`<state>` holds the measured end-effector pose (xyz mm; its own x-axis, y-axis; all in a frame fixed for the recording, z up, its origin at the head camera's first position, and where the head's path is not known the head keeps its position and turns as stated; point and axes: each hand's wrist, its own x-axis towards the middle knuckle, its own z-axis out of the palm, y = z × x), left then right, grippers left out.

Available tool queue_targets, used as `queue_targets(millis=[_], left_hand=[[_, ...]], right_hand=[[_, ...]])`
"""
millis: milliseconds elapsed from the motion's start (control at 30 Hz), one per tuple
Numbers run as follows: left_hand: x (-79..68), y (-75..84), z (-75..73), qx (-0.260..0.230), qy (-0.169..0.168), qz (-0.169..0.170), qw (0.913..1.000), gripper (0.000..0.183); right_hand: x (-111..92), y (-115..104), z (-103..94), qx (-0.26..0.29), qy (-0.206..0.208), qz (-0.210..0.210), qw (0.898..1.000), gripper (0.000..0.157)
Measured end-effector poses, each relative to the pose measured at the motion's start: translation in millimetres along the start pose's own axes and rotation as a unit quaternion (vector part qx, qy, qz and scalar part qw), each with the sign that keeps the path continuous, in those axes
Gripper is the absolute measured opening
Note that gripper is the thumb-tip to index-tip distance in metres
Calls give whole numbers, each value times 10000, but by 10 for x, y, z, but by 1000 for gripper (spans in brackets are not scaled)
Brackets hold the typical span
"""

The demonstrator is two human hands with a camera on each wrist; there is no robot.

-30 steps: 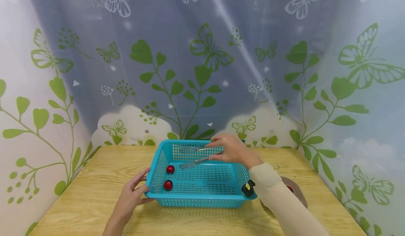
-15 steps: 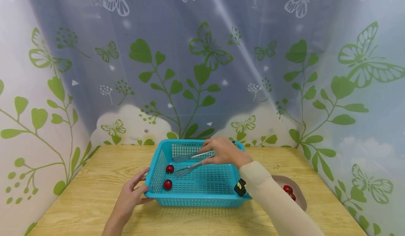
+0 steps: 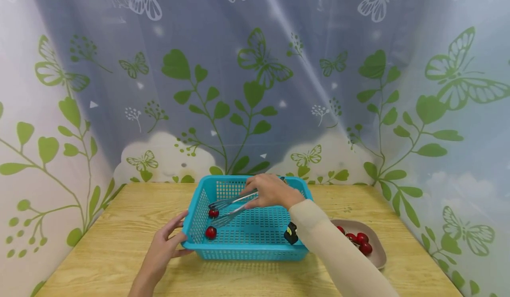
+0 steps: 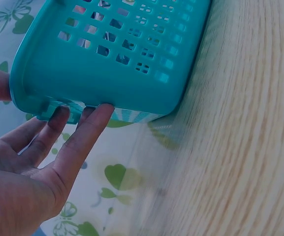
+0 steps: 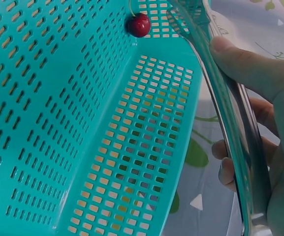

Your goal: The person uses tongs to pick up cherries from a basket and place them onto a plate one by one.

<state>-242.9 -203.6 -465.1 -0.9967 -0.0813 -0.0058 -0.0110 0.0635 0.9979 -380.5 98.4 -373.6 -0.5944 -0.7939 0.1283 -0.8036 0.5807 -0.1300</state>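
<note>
A blue perforated plastic basket (image 3: 255, 247) stands on the wooden table. My left hand (image 3: 159, 246) grips its left end, thumb and fingers at the rim; in the left wrist view the fingers (image 4: 85, 140) press the wall. My right hand (image 3: 271, 190) holds a pair of metal tongs (image 5: 240, 142) inside the basket, their arms spread apart. One tong tip overlaps the far red cherry (image 3: 213, 213) in the head view, and the other lies between it and the near cherry (image 3: 211, 232). Both cherries sit at the basket's left end, a stem showing on one in the right wrist view.
To the right of the basket, a brownish plate (image 3: 379, 248) carries several red cherries (image 3: 362, 238), partly hidden by my right sleeve (image 3: 334, 248). A patterned curtain (image 3: 255, 89) with leaves and butterflies hangs behind the table (image 3: 111, 239).
My right hand has moved left with the tongs, bringing their tips to the cherries in the basket. More of the plate shows. The left hand and basket have stayed put.
</note>
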Motion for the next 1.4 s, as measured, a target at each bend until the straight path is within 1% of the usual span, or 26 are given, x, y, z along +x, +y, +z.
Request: queue_targets(millis=[300,467,667,833,933,1100,1267,1400], left_hand=[[-9,8,2,34,-15,-1,10000,65],[-12,26,0,20,-44,19,10000,64],[-10,18,-2,41,-27,63,10000,65],[-7,7,-5,78,5,36,10000,65],[-5,7,-9,91,-11,34,10000,65],[-3,4,-20,59,-81,64,9999,65],[-1,-5,-23,51,-75,49,9999,65],[-1,-3,-15,32,-68,45,10000,65]], right_hand=[[98,-44,90,4,-193,129,9997,40],[135,-47,152,-93,-250,216,9994,39],[175,-51,227,-68,-384,315,9987,34],[186,-79,253,-42,-515,378,9979,28],[183,-89,255,-100,-522,429,9977,26],[169,-95,239,-37,-454,477,9978,24],[143,-94,205,2,-349,406,9986,24],[127,-85,197,-92,-350,363,9987,24]])
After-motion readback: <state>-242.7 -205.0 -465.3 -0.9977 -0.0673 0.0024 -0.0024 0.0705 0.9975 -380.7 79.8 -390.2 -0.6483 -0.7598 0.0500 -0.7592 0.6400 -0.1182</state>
